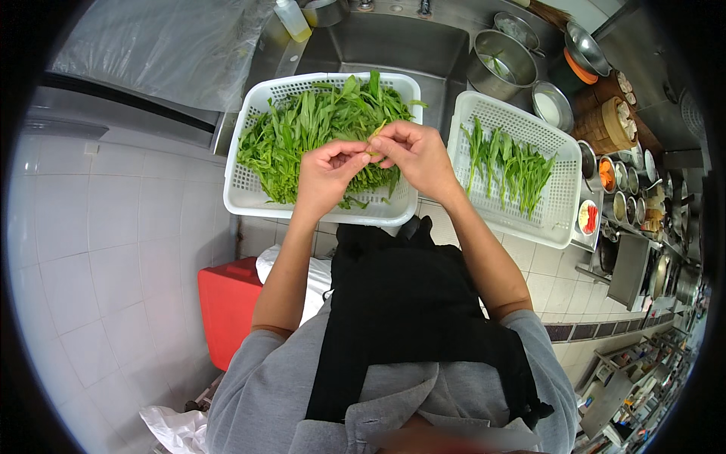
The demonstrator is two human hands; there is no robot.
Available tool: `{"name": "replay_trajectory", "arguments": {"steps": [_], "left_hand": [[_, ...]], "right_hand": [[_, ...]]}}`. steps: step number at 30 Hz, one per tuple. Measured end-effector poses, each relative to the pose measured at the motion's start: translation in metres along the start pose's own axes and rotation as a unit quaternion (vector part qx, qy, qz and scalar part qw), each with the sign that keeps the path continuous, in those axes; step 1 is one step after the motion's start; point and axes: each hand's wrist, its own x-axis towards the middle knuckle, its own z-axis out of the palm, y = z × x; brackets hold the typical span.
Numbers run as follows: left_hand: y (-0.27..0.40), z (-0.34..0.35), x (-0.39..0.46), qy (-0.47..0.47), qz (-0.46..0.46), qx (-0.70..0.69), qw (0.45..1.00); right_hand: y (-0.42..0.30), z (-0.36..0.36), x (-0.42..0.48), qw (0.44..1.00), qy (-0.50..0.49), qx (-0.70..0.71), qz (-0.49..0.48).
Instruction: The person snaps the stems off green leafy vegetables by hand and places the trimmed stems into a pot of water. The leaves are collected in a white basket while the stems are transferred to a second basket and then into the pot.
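Observation:
My left hand and my right hand meet fingertip to fingertip over the left basket. Between them they pinch a small yellowish-green leafy sprig, mostly hidden by the fingers. Below lies a thick heap of leafy greens, stems towards me, in a white perforated plastic basket. To the right, a second white perforated basket holds a thin row of similar greens laid side by side.
The left basket rests over the near edge of a stainless steel sink. Right of it stand a steel pot, a bowl of white contents and bamboo steamers. A squeeze bottle stands back left; a red bin sits below.

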Motion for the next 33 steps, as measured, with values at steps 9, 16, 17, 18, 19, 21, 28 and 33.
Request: {"name": "replay_trajectory", "arguments": {"steps": [9,16,17,18,19,21,28,33], "left_hand": [[-0.005,-0.005,0.002,0.046,-0.028,0.027,0.998],[-0.008,0.006,0.003,0.036,-0.022,0.041,0.998],[-0.009,0.006,0.004,0.031,-0.02,0.046,0.998],[-0.009,0.007,0.005,0.034,-0.015,0.065,0.997],[-0.01,0.008,0.006,0.037,-0.01,0.083,0.996],[-0.01,0.009,0.007,0.047,-0.002,0.106,0.993],[0.001,-0.001,0.007,0.07,0.078,0.17,0.98],[0.018,0.01,0.012,0.051,0.15,0.204,0.966]], "right_hand": [[0.008,-0.013,-0.001,0.999,0.043,0.003,-0.017],[0.021,-0.003,-0.001,0.992,0.065,-0.102,-0.037],[0.021,-0.004,-0.001,0.99,0.066,-0.117,-0.035],[0.02,-0.005,-0.001,0.988,0.067,-0.134,-0.034],[0.018,-0.008,-0.001,0.984,0.063,-0.159,-0.042],[0.012,-0.018,0.0,0.974,0.056,-0.211,-0.058],[-0.019,-0.127,0.049,0.902,0.243,-0.299,-0.195],[-0.023,-0.272,0.098,0.803,0.378,-0.461,-0.02]]}}
